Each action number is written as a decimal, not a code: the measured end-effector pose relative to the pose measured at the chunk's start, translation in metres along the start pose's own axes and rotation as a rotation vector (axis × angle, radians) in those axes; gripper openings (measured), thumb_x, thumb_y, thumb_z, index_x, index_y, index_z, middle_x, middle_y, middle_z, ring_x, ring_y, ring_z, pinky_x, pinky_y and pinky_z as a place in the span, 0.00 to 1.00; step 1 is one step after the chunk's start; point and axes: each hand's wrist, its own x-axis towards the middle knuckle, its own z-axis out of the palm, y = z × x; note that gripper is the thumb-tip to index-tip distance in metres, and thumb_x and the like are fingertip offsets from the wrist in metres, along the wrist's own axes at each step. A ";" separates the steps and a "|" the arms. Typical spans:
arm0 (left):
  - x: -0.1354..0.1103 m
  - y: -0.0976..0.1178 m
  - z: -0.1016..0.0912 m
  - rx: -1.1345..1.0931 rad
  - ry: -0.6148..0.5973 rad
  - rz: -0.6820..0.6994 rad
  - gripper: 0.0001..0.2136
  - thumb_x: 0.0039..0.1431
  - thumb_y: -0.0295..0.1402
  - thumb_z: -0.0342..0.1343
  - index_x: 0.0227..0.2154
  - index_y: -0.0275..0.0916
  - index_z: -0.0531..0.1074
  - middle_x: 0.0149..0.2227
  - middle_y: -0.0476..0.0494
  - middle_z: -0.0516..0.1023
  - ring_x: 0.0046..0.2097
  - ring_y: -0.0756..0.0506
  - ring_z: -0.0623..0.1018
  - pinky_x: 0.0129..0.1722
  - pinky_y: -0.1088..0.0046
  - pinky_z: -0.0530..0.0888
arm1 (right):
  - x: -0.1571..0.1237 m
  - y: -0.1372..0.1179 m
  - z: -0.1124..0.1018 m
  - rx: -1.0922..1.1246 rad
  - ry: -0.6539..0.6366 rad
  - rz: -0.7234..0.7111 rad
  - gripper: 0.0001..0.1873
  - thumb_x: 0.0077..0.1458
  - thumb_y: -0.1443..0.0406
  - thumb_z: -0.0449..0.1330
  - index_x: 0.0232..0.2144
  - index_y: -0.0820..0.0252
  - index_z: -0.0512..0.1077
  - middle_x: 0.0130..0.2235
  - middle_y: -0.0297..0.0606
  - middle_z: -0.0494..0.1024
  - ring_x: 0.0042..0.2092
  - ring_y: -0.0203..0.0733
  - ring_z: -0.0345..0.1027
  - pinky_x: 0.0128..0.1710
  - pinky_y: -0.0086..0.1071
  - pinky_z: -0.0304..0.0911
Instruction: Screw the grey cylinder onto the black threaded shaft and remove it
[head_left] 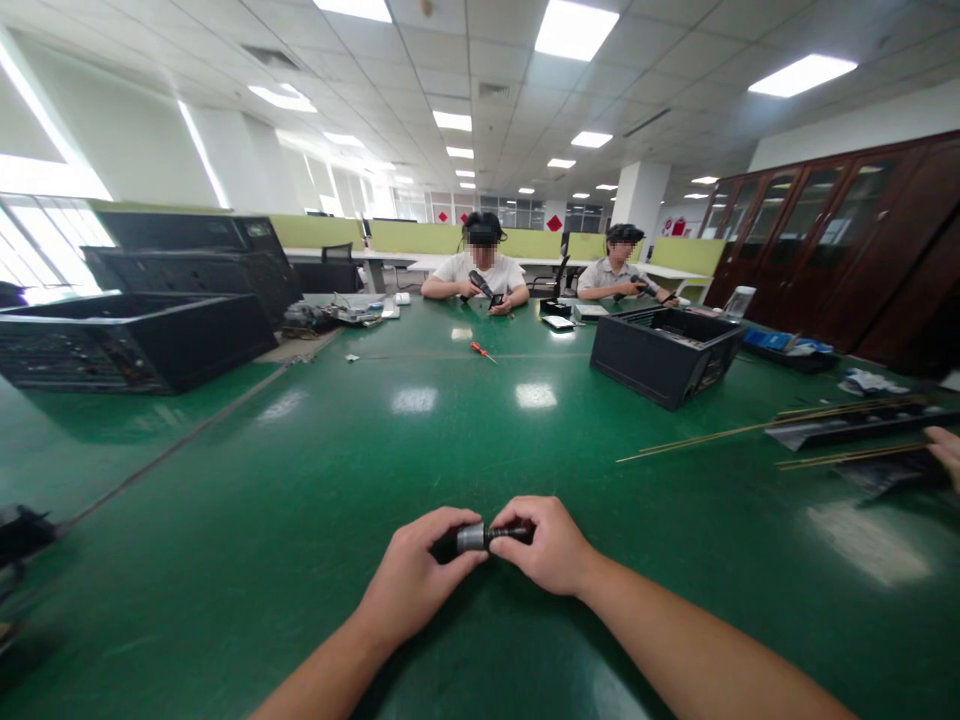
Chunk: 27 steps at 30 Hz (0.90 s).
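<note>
Low in the middle of the view, my two hands meet just over the green table. My left hand has its thumb and fingers closed round a short silver and black cylinder that looks like a small motor. From the right, my right hand pinches a thin dark ridged rod, lined up with the cylinder's end. Whether rod and cylinder are joined, I cannot tell. My fingers hide part of both pieces.
Black computer cases stand at left and right. An orange screwdriver lies mid-table. Thin rods and dark metal channels lie at right, near another person's hand. Two people work across the table.
</note>
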 end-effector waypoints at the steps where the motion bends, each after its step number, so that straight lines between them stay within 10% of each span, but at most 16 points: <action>1: 0.000 0.000 0.000 0.001 0.001 0.001 0.11 0.54 0.32 0.65 0.41 0.46 0.77 0.40 0.49 0.83 0.42 0.44 0.80 0.45 0.69 0.75 | 0.000 0.000 0.000 0.000 0.000 0.000 0.05 0.48 0.68 0.66 0.31 0.59 0.80 0.30 0.34 0.81 0.32 0.38 0.73 0.33 0.28 0.63; 27: 0.001 0.001 -0.001 0.037 0.031 -0.001 0.11 0.53 0.33 0.65 0.40 0.45 0.78 0.39 0.49 0.83 0.42 0.44 0.81 0.45 0.69 0.76 | 0.000 0.003 0.002 -0.010 0.014 0.053 0.04 0.49 0.66 0.67 0.31 0.60 0.80 0.29 0.34 0.80 0.30 0.37 0.70 0.30 0.28 0.61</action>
